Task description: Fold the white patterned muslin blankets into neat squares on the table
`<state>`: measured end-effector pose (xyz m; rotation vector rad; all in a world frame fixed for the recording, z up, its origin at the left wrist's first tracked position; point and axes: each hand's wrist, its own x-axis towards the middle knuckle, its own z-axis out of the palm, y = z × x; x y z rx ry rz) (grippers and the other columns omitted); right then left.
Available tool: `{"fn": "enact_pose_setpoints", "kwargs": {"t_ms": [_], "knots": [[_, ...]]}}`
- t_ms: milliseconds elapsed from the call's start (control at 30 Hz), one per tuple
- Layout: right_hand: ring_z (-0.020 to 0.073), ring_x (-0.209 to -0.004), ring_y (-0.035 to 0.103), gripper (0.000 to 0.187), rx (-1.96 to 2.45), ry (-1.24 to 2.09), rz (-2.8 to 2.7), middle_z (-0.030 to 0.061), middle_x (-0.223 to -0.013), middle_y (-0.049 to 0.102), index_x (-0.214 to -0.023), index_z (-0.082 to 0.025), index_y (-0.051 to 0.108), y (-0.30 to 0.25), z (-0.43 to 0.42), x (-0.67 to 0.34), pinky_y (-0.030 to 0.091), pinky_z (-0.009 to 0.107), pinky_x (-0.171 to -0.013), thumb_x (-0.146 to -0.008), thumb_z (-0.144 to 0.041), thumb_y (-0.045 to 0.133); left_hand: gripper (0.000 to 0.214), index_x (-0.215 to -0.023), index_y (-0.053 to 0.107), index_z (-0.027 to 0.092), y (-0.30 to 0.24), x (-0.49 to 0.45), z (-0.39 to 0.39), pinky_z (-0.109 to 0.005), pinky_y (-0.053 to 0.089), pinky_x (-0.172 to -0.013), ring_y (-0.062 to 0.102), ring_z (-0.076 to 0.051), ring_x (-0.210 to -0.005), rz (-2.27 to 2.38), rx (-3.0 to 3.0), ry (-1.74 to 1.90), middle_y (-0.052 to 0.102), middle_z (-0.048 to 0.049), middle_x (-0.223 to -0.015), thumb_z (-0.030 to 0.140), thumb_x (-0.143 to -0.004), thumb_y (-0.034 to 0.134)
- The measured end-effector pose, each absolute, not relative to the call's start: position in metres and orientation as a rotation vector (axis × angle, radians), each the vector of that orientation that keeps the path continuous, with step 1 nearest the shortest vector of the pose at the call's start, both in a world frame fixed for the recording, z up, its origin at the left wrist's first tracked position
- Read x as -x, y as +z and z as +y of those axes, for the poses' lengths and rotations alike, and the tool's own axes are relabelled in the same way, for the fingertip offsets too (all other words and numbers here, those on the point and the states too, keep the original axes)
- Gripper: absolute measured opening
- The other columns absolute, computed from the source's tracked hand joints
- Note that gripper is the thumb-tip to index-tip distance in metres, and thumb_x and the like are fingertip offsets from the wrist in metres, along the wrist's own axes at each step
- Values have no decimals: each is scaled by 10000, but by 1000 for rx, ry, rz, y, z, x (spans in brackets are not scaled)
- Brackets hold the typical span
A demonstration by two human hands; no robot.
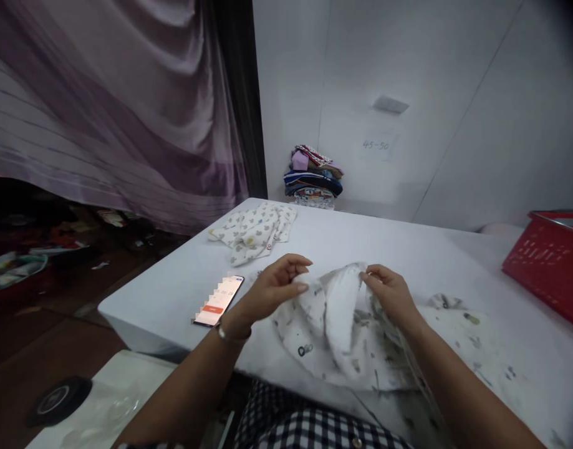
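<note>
A thin white cloth garment (314, 349) with small grey, yellow and dark prints lies bunched at the table's front edge, partly over the lap. My left hand (279, 287) is at its upper left side, fingers curled and cloth against the thumb; its grip is partly hidden. Between thumb and fingertips, my right hand (391, 293) pinches the raised upper edge. A white fold (342, 305) stands up between both hands. To the right, more printed cloth (477, 343) spreads flat over the table.
On the white table (169, 299) lie a lit phone (219, 302) and a folded printed cloth (258, 231). A red basket (548, 262) stands at right. Folded clothes (314, 174) are stacked by the wall. A curtain (174, 112) hangs at left, above a black round lid (59, 399).
</note>
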<state>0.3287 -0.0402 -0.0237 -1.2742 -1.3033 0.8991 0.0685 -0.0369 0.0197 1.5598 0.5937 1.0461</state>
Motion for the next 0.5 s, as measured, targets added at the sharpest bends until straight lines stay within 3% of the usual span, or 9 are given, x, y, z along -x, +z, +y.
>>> {"fn": "enact_pose_setpoints", "kwargs": {"t_ms": [100,233,333,500], "knots": [[73,-504,310,249,1250,773,-1418,-55,-562,389,-785,-169,573,-8,-43,-330,252,208,-486,-739,-412,600,453,-1180,500,237,44,-64,-63,-218,400,-594,502,-108,-701,361,-1476,1035,536,-21,-830,192,-747,627],[80,-508,321,232,1280,661,-1473,-56,-556,384,-786,-172,569,4,-46,-338,270,212,-496,-756,-402,571,240,-961,614,245,53,-53,-78,-222,387,-549,472,-101,-624,155,-1362,1129,506,-1,-726,281,-727,653],[86,-520,346,216,1278,646,-1543,-51,-557,393,-787,-172,579,10,-52,-339,284,214,-506,-756,-386,572,72,-779,658,207,56,-59,-83,-241,394,-578,491,-115,-642,222,-1569,1068,525,-18,-693,236,-715,673],[81,-517,346,198,1142,917,-1722,-49,-559,400,-810,-172,596,15,-70,-321,291,212,-511,-785,-365,560,67,-796,663,161,43,-110,-71,-261,414,-690,528,-137,-757,439,-1642,1085,578,-48,-789,202,-748,639]]}}
